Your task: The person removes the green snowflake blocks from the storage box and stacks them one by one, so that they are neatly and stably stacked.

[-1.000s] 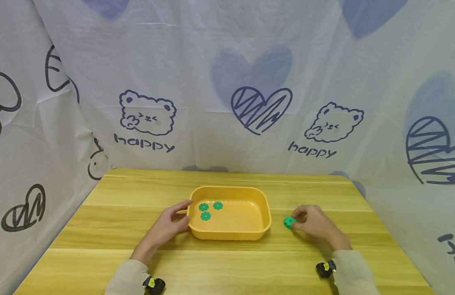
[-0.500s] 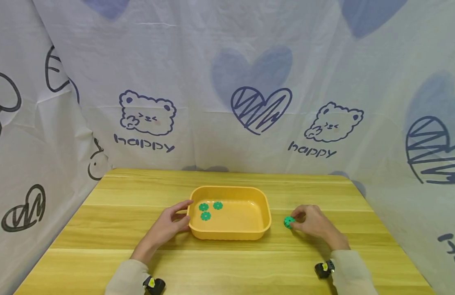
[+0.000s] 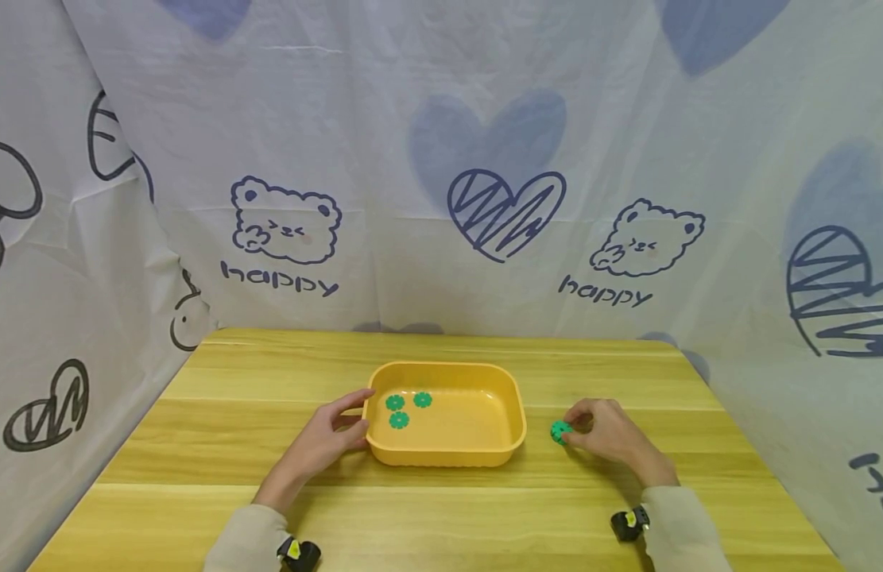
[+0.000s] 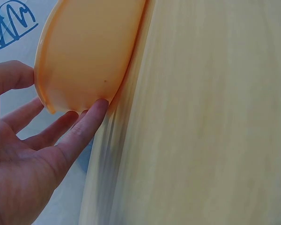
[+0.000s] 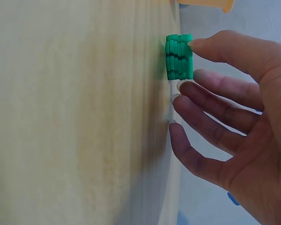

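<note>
My left hand rests its spread fingers and thumb against the left end of a yellow plastic basin. In the left wrist view the fingertips touch the basin's outer wall. Inside the basin, at its left, lie three green notched discs, one of them a disc nearest the front. To the right of the basin my right hand pinches the top of a short stack of green interlocking discs between thumb and index finger. The stack stands on the table; my other right fingers hang loosely bent below.
The wooden table has light yellow grain. A white cloth with hearts and bears hangs behind it and along the sides. Each wrist carries a small black camera, such as the right one.
My right hand and forearm have shifted very slightly to the left, with the fingers still at the green stack. My left hand, the basin and the discs inside stay in place.
</note>
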Action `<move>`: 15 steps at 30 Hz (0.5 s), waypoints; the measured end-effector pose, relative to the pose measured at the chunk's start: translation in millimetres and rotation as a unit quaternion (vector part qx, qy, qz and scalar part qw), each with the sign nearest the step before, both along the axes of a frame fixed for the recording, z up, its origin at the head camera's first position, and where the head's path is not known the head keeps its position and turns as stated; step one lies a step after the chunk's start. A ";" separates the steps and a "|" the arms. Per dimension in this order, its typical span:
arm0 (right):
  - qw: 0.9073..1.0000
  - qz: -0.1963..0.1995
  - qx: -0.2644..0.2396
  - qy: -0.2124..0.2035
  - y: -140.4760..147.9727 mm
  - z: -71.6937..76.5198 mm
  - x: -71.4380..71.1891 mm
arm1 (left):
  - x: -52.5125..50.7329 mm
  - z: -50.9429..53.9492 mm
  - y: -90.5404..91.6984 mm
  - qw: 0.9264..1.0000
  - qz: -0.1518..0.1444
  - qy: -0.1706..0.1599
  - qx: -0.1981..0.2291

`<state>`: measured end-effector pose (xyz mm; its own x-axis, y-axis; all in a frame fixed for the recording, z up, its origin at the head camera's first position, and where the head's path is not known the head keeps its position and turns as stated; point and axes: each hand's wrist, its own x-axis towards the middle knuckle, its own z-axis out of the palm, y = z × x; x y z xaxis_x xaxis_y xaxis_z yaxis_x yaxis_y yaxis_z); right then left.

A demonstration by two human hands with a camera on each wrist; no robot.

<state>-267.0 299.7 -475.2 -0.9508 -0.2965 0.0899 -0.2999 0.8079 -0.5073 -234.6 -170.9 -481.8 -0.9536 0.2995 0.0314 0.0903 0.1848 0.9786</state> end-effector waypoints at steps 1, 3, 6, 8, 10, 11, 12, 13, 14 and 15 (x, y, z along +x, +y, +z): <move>1.000 0.001 -0.001 0.000 0.2 0.0 0.0 | 0.0 0.0 -0.1 1.000 0.000 0.000 0.000; 1.000 0.003 -0.003 0.000 0.4 -0.1 0.1 | 0.0 -0.1 -0.2 1.000 -0.001 0.001 0.000; 1.000 0.005 -0.007 -0.002 0.8 -0.4 0.4 | 0.0 -0.3 -0.3 1.000 -0.002 0.002 0.000; 1.000 0.008 -0.010 -0.003 1.1 -0.6 0.4 | 0.0 -0.5 -0.4 1.000 -0.001 0.001 0.000; 1.000 0.008 -0.011 -0.005 1.7 -0.6 0.4 | -0.1 -0.7 -0.4 1.000 -0.001 0.001 0.000; 1.000 0.005 -0.014 -0.006 2.0 -0.3 0.4 | -0.2 -0.8 -0.4 1.000 -0.001 0.000 0.000; 1.000 0.004 -0.015 -0.006 2.3 0.2 0.4 | -0.2 -0.8 -0.4 1.000 0.000 0.000 0.000; 1.000 0.001 -0.018 -0.006 2.7 0.9 0.3 | -0.3 -0.8 -0.4 1.000 0.000 -0.001 0.001; 1.000 0.002 -0.021 -0.004 2.9 2.1 0.4 | -0.3 -0.8 -0.3 1.000 0.001 -0.001 0.001; 1.000 0.000 -0.025 -0.003 2.7 3.6 0.4 | -0.4 -0.8 -0.3 1.000 0.001 -0.001 0.001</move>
<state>-266.6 302.4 -471.6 -0.9511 -0.2925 0.0993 -0.2976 0.7813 -0.5486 -235.0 -171.2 -482.6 -0.9544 0.2971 0.0301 0.0879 0.1832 0.9791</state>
